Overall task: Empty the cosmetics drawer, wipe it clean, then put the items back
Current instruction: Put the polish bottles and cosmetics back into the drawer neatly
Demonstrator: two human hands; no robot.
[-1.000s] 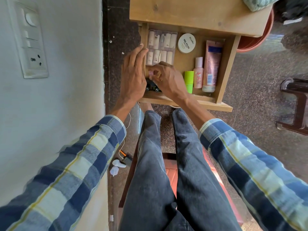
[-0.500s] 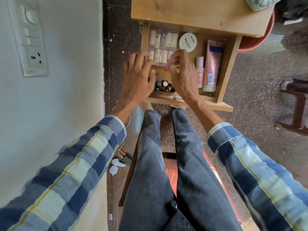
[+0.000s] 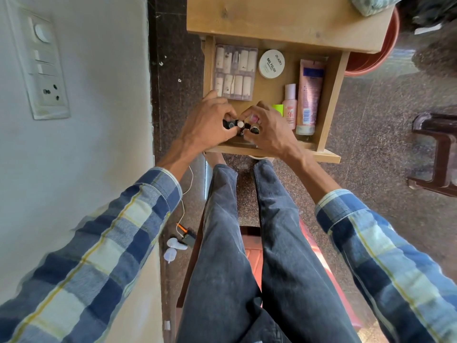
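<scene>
Wooden table [image 3: 284, 19] on top, open drawer [image 3: 331, 100] pulled out under it, toward person's knees. Clear box of fake nails [image 3: 235, 71] at drawer's back left. Pink tube [image 3: 309, 95] along right wall, small pink bottle [image 3: 289, 105] just beside it. Round white tub [image 3: 271, 63] at back middle. Left hand [image 3: 206, 125] and right hand [image 3: 268, 131] close together at drawer front, fingers curled round bunch of little bottles [image 3: 241, 126].
</scene>
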